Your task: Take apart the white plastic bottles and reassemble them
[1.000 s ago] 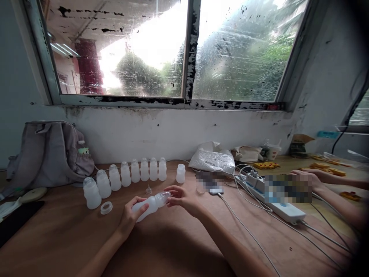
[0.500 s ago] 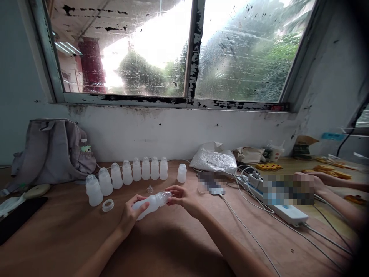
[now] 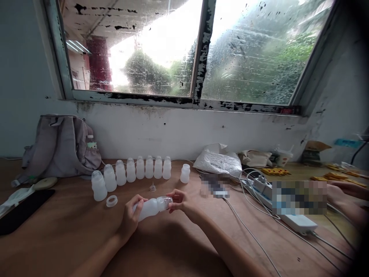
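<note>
A frosted baby bottle lies tilted on its side between my hands, its clear cap pointing right. My left hand is wrapped around the body of the bottle. With its fingertips, my right hand grips the clear cap at the bottle's end. Just beyond the bottle a clear nipple stands on the table. A white collar ring lies left of my left hand. Several capped bottles stand in a row behind, and one bottle without a cap stands apart to the right.
A grey backpack and a black flat object occupy the left side. Rightward are a silvery bag, a white power strip and loose cables. At the far right, another person's hand is beside a blurred-out area.
The view has shifted, so the scene sits slightly further right. The bottle is now closer to level, and both hands keep hold of it.
</note>
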Action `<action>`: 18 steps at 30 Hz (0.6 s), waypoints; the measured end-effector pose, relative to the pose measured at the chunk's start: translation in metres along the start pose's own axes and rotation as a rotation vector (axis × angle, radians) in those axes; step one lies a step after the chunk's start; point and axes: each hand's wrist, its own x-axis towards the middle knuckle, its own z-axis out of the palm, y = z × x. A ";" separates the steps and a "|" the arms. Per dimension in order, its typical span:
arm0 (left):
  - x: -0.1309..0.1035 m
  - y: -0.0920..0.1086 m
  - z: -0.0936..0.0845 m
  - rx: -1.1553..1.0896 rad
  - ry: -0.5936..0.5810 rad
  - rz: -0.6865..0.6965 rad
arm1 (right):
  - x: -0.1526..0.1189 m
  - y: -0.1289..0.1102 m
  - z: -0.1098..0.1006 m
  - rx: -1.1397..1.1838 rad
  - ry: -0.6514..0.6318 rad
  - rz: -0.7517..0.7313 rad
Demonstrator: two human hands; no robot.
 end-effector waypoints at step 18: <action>0.008 -0.003 -0.004 0.025 -0.075 -0.012 | -0.004 0.003 0.008 0.055 0.074 -0.002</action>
